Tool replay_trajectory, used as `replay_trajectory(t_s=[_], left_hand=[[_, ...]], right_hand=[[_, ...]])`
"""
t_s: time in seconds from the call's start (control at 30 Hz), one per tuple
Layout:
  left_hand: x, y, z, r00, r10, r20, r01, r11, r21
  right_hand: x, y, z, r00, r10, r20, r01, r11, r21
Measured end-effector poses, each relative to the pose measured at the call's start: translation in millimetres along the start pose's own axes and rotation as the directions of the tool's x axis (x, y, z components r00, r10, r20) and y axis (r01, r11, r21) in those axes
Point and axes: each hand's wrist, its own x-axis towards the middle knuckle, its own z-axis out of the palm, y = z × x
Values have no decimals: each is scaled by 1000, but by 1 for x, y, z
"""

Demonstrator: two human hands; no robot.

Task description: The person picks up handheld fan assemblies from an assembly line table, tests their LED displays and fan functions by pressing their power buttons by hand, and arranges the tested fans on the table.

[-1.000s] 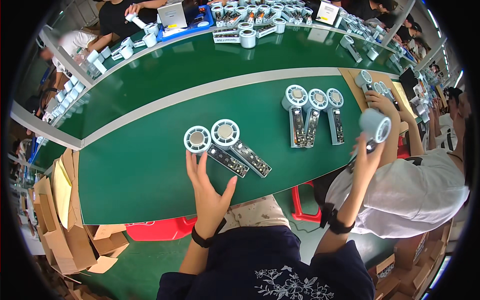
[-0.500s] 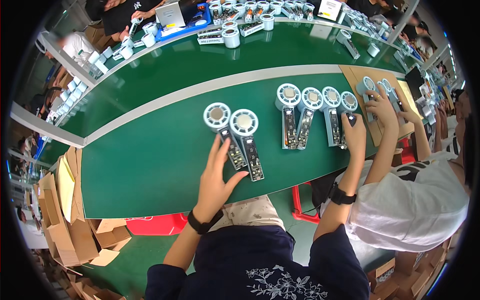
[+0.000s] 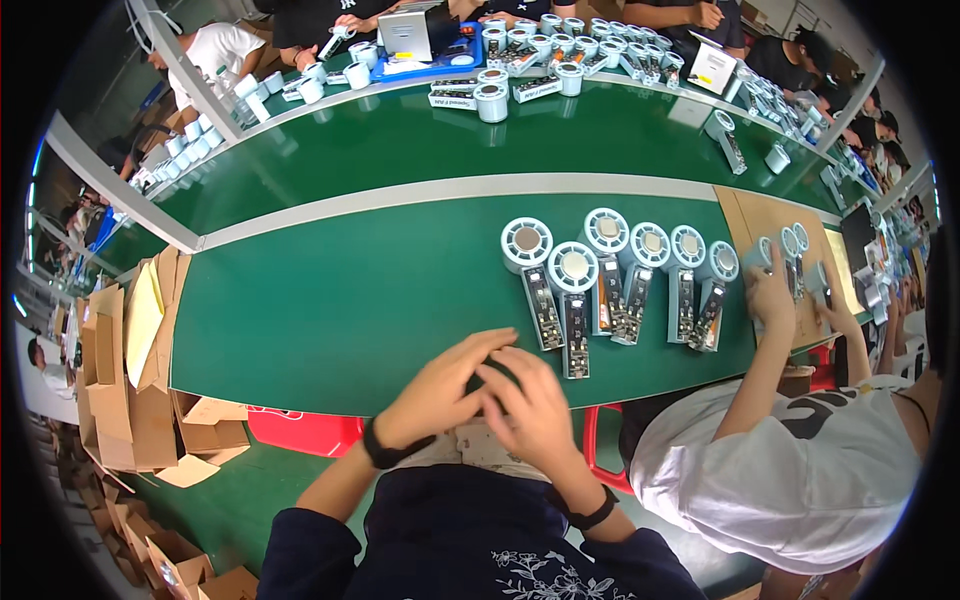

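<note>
Left hand (image 3: 432, 398) and right hand (image 3: 533, 405) meet at the green table's (image 3: 330, 290) near edge, fingers partly bent; whether either grips anything cannot be determined. Six pale-blue fan units (image 3: 607, 300) lie grouped beyond, toward the right.

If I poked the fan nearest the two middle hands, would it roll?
Probably not: the fan has a long, straight handle lying along the table, so it would likely slide or swivel. Its wide round head might make that end heavier. The uncovered circuit board looks easy to damage.
</note>
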Motion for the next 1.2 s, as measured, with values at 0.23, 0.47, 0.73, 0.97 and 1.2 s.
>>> replay_trajectory(t_s=[0.23, 0.47, 0.73, 0.97, 1.2], left_hand=[[-26, -55, -118, 988, -98, 118, 46, 924, 380], [18, -109, -189, 924, -360, 126, 224, 781, 582], [142, -82, -257, 602, -634, 486, 478, 773, 417], [164, 5, -287, 819, 229, -526, -316, 945, -81], [130, -11, -304, 693, 225, -684, -445, 881, -161]], right_hand=[[29, -8, 19, 956, 54, 287, -70, 996, 46], [180, -29, -31, 450, -121, 885, 85, 992, 92], [417, 177, -29, 779, 328, 534, 207, 670, -713], [410, 245, 48, 598, 774, 207, -776, 624, -91], [412, 235, 119, 253, 952, 174, -885, 154, 440]])
